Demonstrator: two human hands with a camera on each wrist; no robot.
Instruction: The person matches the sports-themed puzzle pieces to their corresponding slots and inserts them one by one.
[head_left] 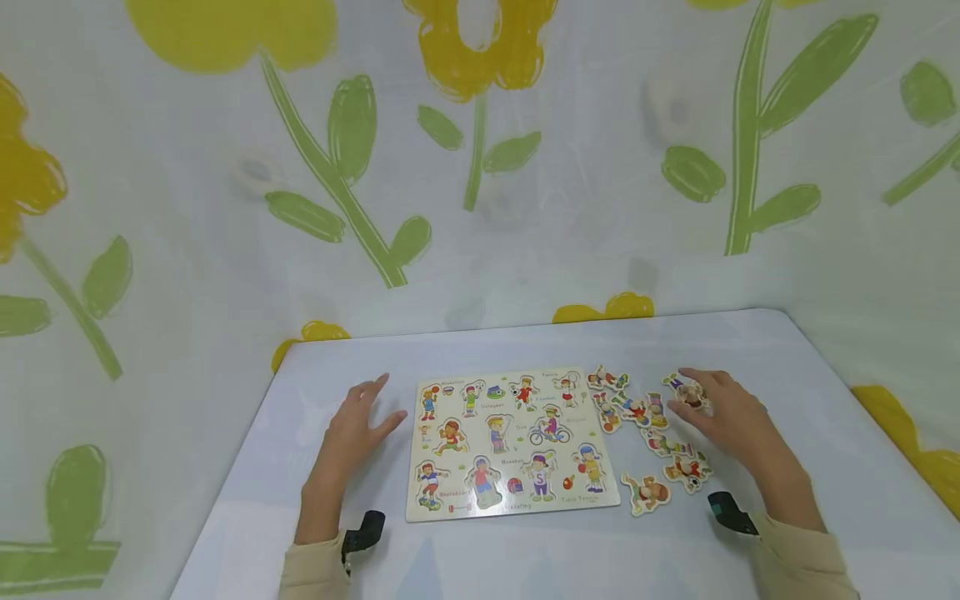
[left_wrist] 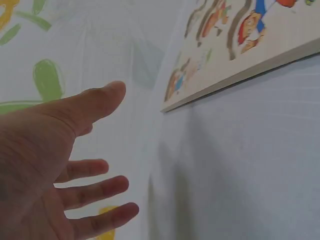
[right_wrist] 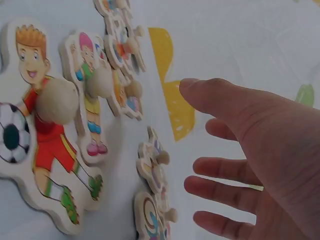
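A wooden puzzle board (head_left: 474,447) with printed sports figures in cut-out shapes lies on the table; its corner and edge (left_wrist: 260,67) show in the left wrist view. My left hand (head_left: 354,429) hovers left of it, fingers spread, holding nothing. To the board's right lie several loose knobbed pieces, among them a soccer player piece (right_wrist: 47,135) and a girl piece in a yellow skirt (right_wrist: 91,107). Over the outermost puzzle piece (head_left: 692,395) is my right hand (head_left: 731,421), its thumb and fingers apart. In the right wrist view these fingers touch no piece.
The white table (head_left: 480,567) carries the board and pieces. Behind it hangs a pale curtain (head_left: 555,242) printed with yellow flowers and green leaves. A black wrist camera (head_left: 365,531) sits on the left wrist, another camera (head_left: 729,512) on the right.
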